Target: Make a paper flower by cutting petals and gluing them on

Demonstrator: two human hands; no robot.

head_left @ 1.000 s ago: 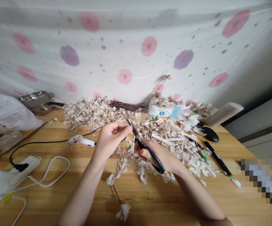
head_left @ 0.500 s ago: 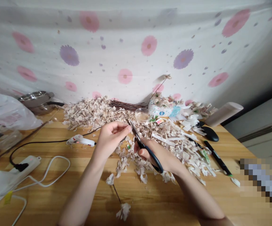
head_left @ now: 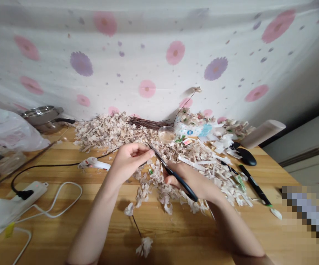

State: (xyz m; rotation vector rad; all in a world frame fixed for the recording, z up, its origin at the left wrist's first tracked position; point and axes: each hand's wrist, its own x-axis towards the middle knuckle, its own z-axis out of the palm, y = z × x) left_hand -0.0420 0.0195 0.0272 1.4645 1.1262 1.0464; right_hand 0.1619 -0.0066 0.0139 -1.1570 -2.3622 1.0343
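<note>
My right hand point(head_left: 188, 180) grips dark-handled scissors point(head_left: 173, 173), their blades pointing up and left towards my left fingertips. The blades look closed or nearly so. My left hand point(head_left: 130, 160) is pinched, thumb against fingers, beside the blade tips; whatever small piece it holds is hidden. Beneath and behind both hands spreads a heap of pale petal-like scraps point(head_left: 165, 198). On the bare wood in front of me lies a thin dark stem with a pale flower point(head_left: 145, 246) at its near end and a smaller one point(head_left: 129, 209) at the other.
A white glue gun point(head_left: 95, 163) lies left of my hands, near a power strip point(head_left: 32, 191) with cables. Behind are a bundle of dark twigs point(head_left: 151, 123), a clear cup point(head_left: 167, 135) and a tissue pack point(head_left: 194, 129). A mouse point(head_left: 247, 156) and a black stick point(head_left: 255, 186) lie right.
The scissors have closed and turned slightly, their handle shifting right and the right hand with it. My left hand stays pinched in nearly the same place.
</note>
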